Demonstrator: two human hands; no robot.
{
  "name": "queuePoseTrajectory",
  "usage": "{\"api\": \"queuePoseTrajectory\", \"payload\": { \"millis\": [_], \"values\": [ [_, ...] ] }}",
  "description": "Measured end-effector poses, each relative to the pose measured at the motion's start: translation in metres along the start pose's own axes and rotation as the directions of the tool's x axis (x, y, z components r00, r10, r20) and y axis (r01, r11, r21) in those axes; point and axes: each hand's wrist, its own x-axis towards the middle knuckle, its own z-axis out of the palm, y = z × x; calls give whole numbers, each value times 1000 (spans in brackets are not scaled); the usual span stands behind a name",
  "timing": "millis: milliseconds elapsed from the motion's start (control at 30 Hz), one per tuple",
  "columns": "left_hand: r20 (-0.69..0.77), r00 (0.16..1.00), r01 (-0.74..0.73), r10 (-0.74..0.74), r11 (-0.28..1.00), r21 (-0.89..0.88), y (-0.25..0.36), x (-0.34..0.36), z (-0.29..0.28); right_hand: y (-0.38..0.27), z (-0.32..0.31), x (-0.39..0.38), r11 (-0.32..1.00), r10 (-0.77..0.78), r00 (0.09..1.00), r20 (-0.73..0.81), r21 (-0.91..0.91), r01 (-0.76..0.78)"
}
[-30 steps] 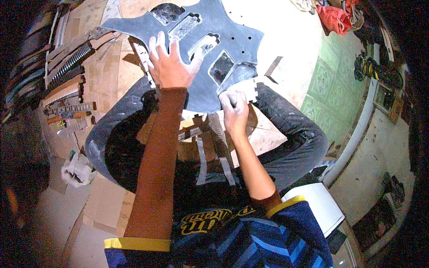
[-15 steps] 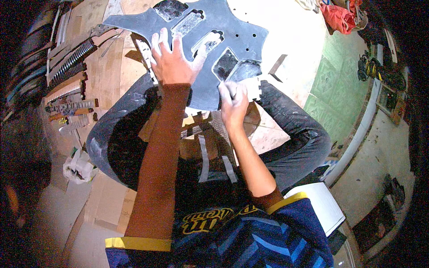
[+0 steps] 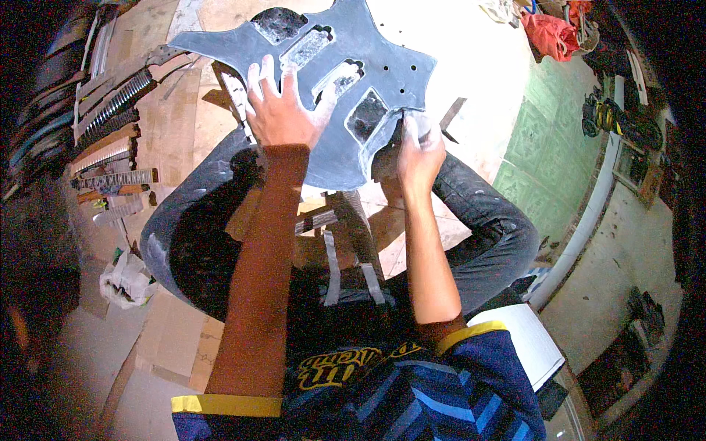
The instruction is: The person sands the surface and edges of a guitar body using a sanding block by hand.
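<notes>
A grey guitar body (image 3: 340, 163), with cut-out cavities and whitish dust on it, lies in front of me above my crossed legs. My left hand (image 3: 283, 117) rests on its face with the fingers stretched and spread, their tips dusted white. At the body's right-hand edge, beside the curved recess near the small drilled holes, is my right hand (image 3: 422, 156). Its thumb and fingers are pinched together against that edge. Whatever sits between those fingers is too hidden to name.
Several long tools with ridged edges (image 3: 118, 103) lie on the left. A white plastic bag (image 3: 125, 281) and cardboard (image 3: 173, 331) are nearer. Right of the bright work area are a small dark strip (image 3: 451, 116), green tiles (image 3: 540, 121), a red bag (image 3: 550, 37) and white paper (image 3: 518, 342).
My right hand has moved right and slightly up along the guitar body's edge, still pinched. The body has shifted a little, while my left hand stays spread on it.
</notes>
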Motion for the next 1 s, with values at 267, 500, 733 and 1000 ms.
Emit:
{"api": "queuePoseTrajectory", "payload": {
  "millis": [267,500,733,1000],
  "values": [
    [23,1000,0,1,1000,-25,1,2,-3,-32,7,-48,952,-196,966,168,-205,229],
    [11,1000,-3,4,1000,-30,0,1,-3,-38,-9,-13,984,-51,994,98,-164,66],
    [12,1000,-7,8,1000,-16,0,2,-3,-33,-12,-51,901,-211,908,363,-288,325],
    [-3,1000,-18,18,999,-43,-1,4,-1,-36,-18,-12,772,-387,808,443,-323,547]
  ]
}}
